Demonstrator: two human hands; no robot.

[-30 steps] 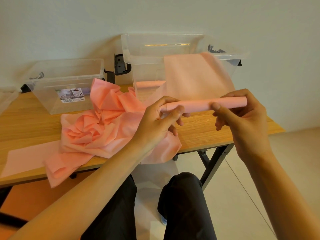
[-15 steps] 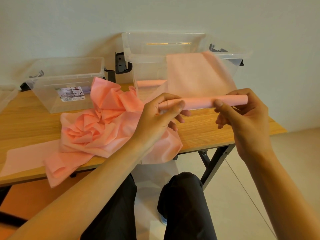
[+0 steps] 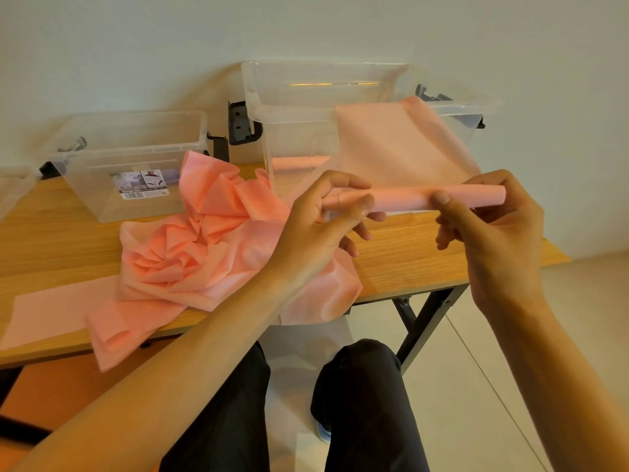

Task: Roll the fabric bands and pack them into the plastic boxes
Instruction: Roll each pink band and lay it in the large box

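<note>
Pale pink fabric roll (image 3: 405, 198) between the left hand (image 3: 316, 229) and right hand (image 3: 493, 229), brighter salmon-pink crumpled heap (image 3: 190, 253) left of the left hand, clear colourless box (image 3: 289, 110) beyond the hands, light wood-grain table (image 3: 408, 257) under them, black trousers (image 3: 367, 403) below.

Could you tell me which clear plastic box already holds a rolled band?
The taller box at the back centre; a pink roll shows through its front wall. The lower, labelled box on the left shows none.
</note>
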